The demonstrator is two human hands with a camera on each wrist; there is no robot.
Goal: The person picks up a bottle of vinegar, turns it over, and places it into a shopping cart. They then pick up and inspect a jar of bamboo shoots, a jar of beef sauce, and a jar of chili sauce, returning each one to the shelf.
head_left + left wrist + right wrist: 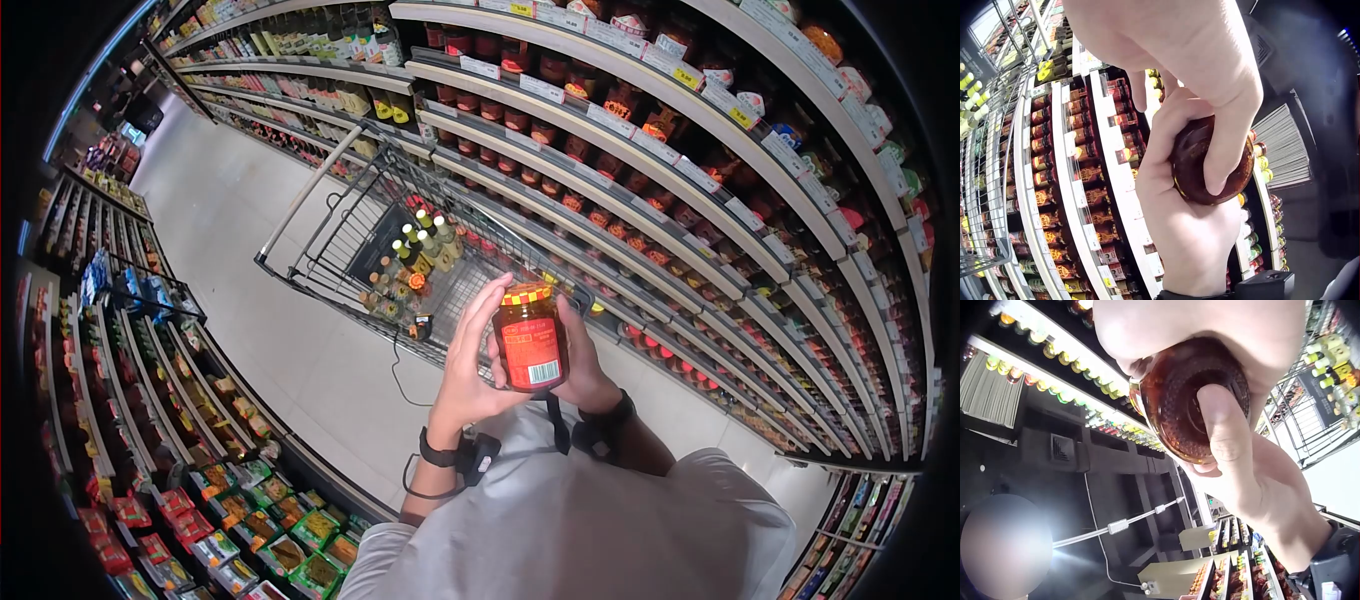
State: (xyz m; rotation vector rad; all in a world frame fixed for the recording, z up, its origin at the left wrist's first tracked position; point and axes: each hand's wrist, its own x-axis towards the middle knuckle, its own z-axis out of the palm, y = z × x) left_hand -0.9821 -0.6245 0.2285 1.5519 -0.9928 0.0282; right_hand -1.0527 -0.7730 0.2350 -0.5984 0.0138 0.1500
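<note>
Upright before the chest, a dark red glass jar (531,345) with a red label and a yellow-and-red checked lid is held between both hands. My left hand (470,365) grips one side; in the left wrist view this hand (1191,50) lays its thumb across the base of the jar (1192,164). My right hand (588,365) holds the other side, its fingers curled round the glass in the left wrist view (1188,231). From the right wrist view, the jar's round base (1175,425) shows under the left thumb, with the right hand (1204,322) along its upper side.
A wire shopping cart (340,150) stands ahead, holding several yellow-capped bottles (424,220) and other bottles. Shelves of jars (600,120) line the right side. Packets fill the shelves (240,510) at lower left. Pale floor (225,210) runs between them.
</note>
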